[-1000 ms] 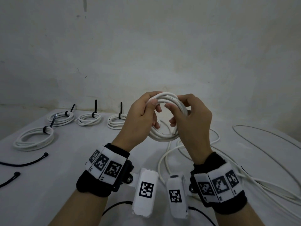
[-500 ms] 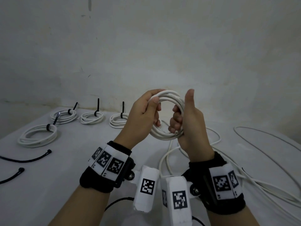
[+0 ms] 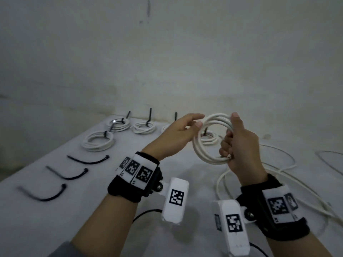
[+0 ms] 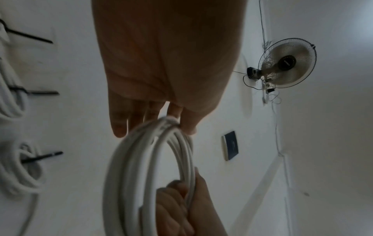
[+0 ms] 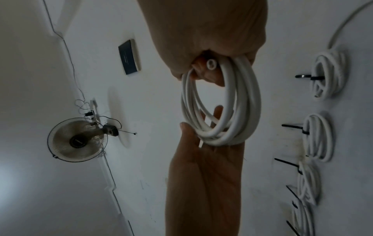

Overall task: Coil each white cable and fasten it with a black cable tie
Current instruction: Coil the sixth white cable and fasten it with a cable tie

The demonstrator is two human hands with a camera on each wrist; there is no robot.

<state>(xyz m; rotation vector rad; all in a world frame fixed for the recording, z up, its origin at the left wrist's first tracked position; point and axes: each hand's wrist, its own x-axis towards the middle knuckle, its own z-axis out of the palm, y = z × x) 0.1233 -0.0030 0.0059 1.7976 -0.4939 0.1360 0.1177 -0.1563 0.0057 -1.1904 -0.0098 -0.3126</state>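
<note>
A white cable coil is held upright above the table between both hands. My right hand grips its right side, fingers curled through the ring, thumb up, with the cable's cut end inside the fist. My left hand pinches the coil's top left lightly between thumb and nearly straight fingers. Three loose black cable ties lie on the table at the left.
Several tied white coils sit along the back of the table near the wall. Loose white cables sprawl over the right side. A wall fan hangs high up.
My left hand has loosened from a full grip on the coil to a light fingertip pinch. The right hand keeps its hold. The view has swung left, so all three loose ties show.
</note>
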